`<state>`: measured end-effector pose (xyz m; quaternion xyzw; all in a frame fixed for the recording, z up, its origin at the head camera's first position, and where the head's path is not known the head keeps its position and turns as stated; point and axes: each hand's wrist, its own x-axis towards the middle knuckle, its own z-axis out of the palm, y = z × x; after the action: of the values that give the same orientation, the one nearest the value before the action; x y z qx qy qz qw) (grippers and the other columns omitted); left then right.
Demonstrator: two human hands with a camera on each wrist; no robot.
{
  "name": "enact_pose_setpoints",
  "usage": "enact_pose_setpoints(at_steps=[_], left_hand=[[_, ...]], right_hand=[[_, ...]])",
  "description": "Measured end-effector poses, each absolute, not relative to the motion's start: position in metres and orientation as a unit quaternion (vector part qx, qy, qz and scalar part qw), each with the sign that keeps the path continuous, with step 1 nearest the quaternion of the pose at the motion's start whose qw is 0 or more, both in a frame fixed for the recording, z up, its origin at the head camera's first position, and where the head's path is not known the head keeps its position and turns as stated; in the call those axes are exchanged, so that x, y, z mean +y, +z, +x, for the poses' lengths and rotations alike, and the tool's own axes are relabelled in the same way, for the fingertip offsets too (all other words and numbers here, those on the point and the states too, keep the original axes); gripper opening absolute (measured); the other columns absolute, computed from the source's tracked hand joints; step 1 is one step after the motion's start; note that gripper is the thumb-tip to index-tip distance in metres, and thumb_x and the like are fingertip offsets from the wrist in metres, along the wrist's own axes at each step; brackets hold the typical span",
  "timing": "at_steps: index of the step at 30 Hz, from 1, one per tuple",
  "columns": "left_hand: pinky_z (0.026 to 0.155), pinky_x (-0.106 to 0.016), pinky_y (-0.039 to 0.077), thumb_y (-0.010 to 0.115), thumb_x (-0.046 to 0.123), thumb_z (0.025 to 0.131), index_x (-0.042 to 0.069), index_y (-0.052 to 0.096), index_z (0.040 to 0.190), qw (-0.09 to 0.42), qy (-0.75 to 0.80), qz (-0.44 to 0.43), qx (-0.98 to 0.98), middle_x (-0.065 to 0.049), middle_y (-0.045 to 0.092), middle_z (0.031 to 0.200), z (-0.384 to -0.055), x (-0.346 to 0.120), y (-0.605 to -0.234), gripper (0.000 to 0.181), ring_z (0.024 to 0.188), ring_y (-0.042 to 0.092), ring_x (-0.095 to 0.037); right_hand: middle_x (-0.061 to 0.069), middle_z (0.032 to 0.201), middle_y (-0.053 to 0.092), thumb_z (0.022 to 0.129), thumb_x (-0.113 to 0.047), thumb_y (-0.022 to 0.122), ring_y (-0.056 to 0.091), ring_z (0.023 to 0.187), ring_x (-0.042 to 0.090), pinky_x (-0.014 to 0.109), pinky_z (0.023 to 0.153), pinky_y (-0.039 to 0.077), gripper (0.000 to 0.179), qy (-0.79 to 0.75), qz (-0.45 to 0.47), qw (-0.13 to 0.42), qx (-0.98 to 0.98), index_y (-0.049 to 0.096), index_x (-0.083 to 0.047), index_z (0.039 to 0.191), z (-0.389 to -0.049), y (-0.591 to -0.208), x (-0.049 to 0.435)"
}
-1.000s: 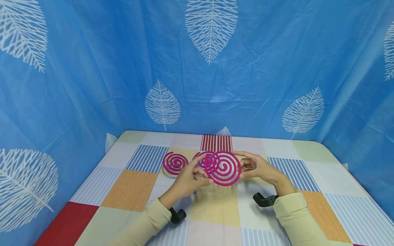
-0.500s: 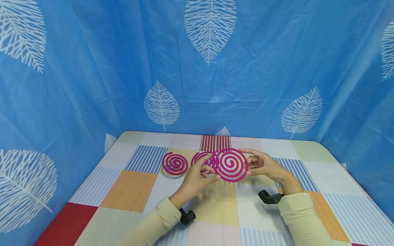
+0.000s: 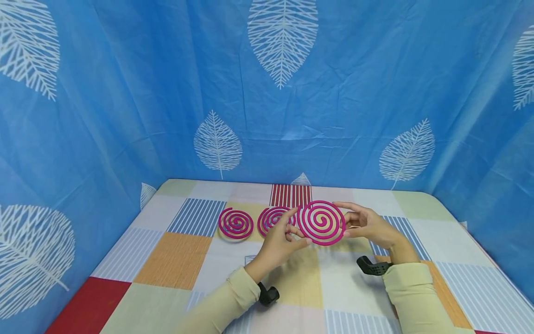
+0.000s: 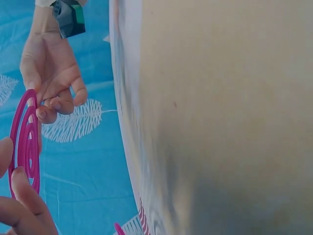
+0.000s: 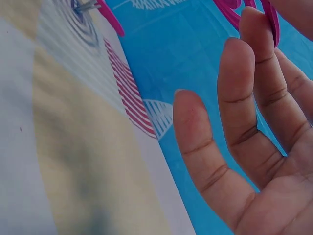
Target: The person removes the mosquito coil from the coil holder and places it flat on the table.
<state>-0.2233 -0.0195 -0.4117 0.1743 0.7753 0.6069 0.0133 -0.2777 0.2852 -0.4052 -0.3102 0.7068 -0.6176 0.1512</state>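
Observation:
Both hands hold one magenta mosquito coil (image 3: 321, 221) up over the table, its spiral face tilted toward the head camera. My left hand (image 3: 276, 243) grips its left rim between thumb and fingers, while my right hand (image 3: 371, 227) pinches the right rim. Edge-on, the same coil (image 4: 16, 122) shows in the left wrist view, and part of it appears at the top of the right wrist view. Left of it are two more coils: a left one (image 3: 237, 222) and a middle one (image 3: 259, 225) partly hidden behind my left hand.
A patchwork cloth (image 3: 179, 260) covers the table. Blue curtain (image 3: 350, 102) with white leaf prints closes off the back and sides. Under a coil in the right wrist view shows a small metal piece (image 5: 89, 6). A black wrist device (image 3: 268, 295) sits on each forearm.
Both hands have carried the held coil to the right and slightly upward in the head view. It no longer overlaps the middle coil as much. The left coil stays in place.

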Motion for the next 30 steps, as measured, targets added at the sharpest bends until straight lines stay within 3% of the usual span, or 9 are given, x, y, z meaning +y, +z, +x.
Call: enact_pose_setpoints(at_steps=[9,16,24,30], left_hand=[[0.063,-0.021,0.048,0.085,0.007,0.092,0.009,0.040,0.166,0.034,0.629,0.160,0.760,-0.001,0.072,0.090,-0.227,-0.001,-0.415,0.087,0.067,0.057,-0.008],[0.059,-0.021,0.046,0.081,0.003,0.093,0.015,0.039,0.167,0.048,0.654,0.145,0.741,-0.001,0.071,0.090,-0.230,0.014,-0.418,0.086,0.064,0.056,-0.009],[0.048,-0.020,0.042,0.078,0.003,0.095,0.021,0.037,0.169,0.076,0.695,0.118,0.705,0.000,0.068,0.094,-0.237,0.028,-0.423,0.087,0.060,0.056,-0.011],[0.050,-0.021,0.043,0.077,0.002,0.095,0.018,0.033,0.170,0.085,0.707,0.104,0.695,-0.002,0.068,0.092,-0.242,0.038,-0.424,0.089,0.060,0.056,-0.010]], right_hand=[[0.001,0.110,0.075,0.099,0.012,0.064,0.072,0.102,0.014,0.030,0.093,0.060,0.067,-0.639,-0.298,0.154,0.692,0.058,-0.028,0.153,-0.279,-0.413,0.303],[0.002,0.113,0.074,0.100,0.015,0.062,0.073,0.104,0.014,0.030,0.095,0.060,0.068,-0.656,-0.300,0.154,0.675,0.058,-0.030,0.151,-0.279,-0.417,0.310],[0.002,0.120,0.075,0.101,0.014,0.060,0.073,0.111,0.015,0.031,0.097,0.060,0.065,-0.677,-0.271,0.149,0.668,0.060,-0.031,0.149,-0.280,-0.423,0.317],[0.002,0.121,0.073,0.103,0.010,0.059,0.072,0.112,0.016,0.035,0.095,0.061,0.059,-0.692,-0.244,0.139,0.665,0.063,-0.031,0.146,-0.279,-0.426,0.320]])
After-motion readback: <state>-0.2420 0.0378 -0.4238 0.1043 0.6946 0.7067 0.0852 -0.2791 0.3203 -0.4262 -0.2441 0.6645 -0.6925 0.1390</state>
